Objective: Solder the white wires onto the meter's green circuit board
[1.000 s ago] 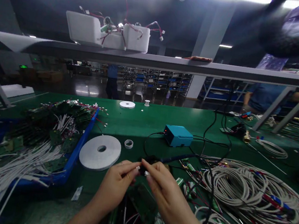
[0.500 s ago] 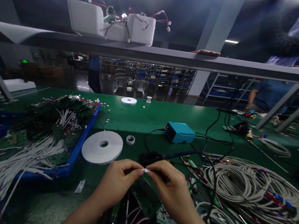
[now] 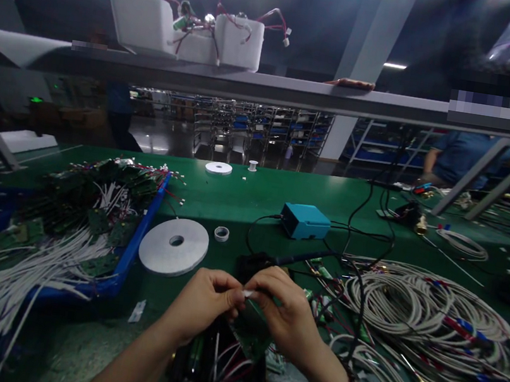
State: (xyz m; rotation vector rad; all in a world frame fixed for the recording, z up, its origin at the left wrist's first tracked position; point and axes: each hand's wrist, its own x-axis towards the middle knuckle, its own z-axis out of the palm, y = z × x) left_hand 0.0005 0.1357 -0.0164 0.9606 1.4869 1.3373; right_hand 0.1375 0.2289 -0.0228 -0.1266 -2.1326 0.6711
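Right now both hands pinch one small white piece (image 3: 248,293) between fingertips: left hand (image 3: 201,303) from 9 o'clock, right hand (image 3: 285,310) from 3, each grip narrow, closed on it. Directly under, at 6, a green circuit board (image 3: 251,334) over a dark tray (image 3: 218,371). White tape reel (image 3: 173,246) at 10 on the green counter (image 3: 244,199); cable coils (image 3: 415,304) at 3; blue bin w/ boards (image 3: 131,249) at 9.
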